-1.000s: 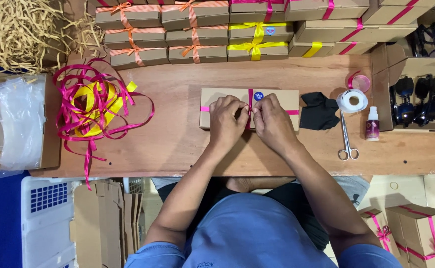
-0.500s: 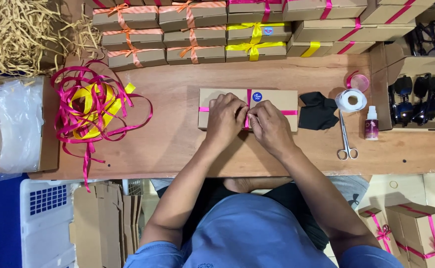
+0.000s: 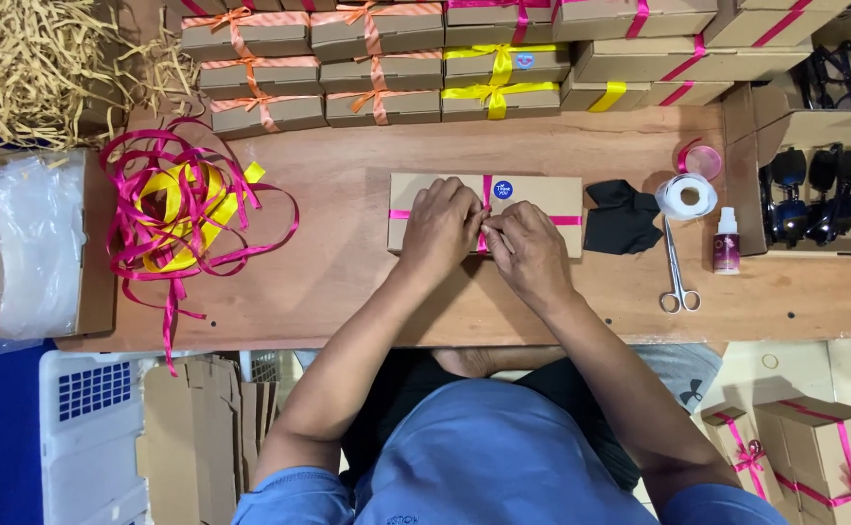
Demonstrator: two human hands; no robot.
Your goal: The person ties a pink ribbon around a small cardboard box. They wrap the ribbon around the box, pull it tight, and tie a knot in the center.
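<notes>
Pink ribbon (image 3: 488, 194) pinched between both hands' fingers (image 3: 491, 228) atop cardboard box (image 3: 542, 194)

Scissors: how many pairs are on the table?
1. The scissors lie on the table, right of the box under both hands, below the tape roll. Others may be hidden.
</notes>
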